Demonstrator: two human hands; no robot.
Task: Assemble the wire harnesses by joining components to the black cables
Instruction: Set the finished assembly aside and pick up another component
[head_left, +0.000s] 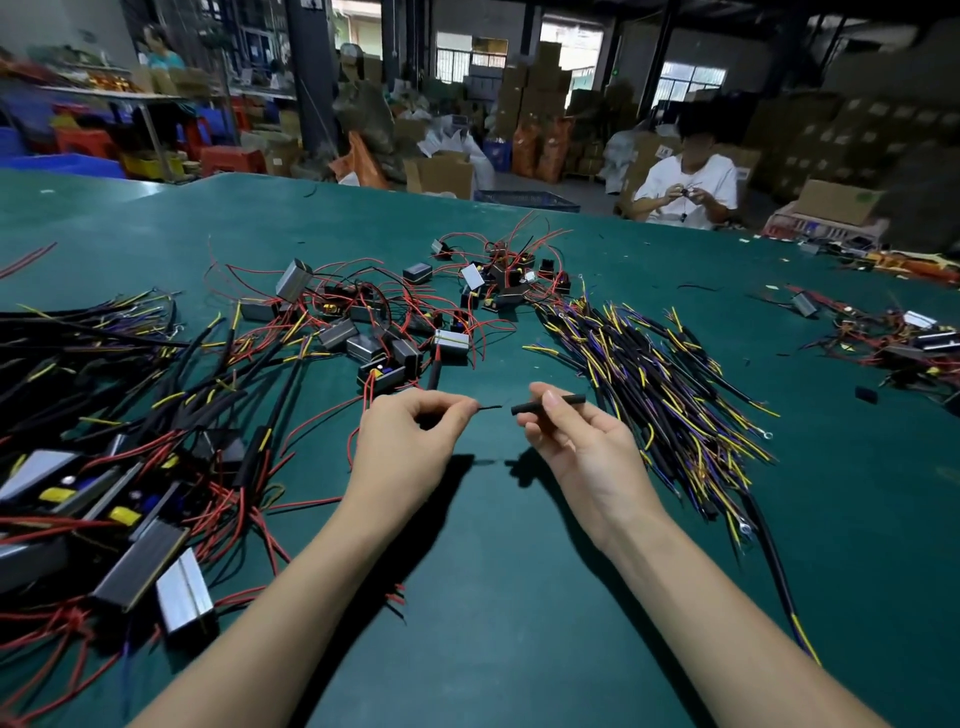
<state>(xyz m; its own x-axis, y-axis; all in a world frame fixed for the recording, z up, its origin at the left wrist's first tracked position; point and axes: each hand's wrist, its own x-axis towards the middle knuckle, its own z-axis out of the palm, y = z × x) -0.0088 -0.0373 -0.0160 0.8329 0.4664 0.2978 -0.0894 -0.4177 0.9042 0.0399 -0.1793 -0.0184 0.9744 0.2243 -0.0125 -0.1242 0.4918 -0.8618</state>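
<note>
Beyond my grip the green table (519, 597) runs on to its far edge, where a person in a white shirt (688, 189) sits ahead and to my right. Behind them stand stacked cardboard boxes (535, 88). Far ahead, barred windows (470, 54) let in pale daylight; the rest of the hall is dim. Up to my left are blue bins (67, 163) and red stools (231, 158) by a dark pillar (311, 73).

Premises were a factory assembly floor: green worktable (519, 571) strewn with wire harnesses (660, 374), stacked cartons (535, 88), another seated worker (688, 182).
</note>
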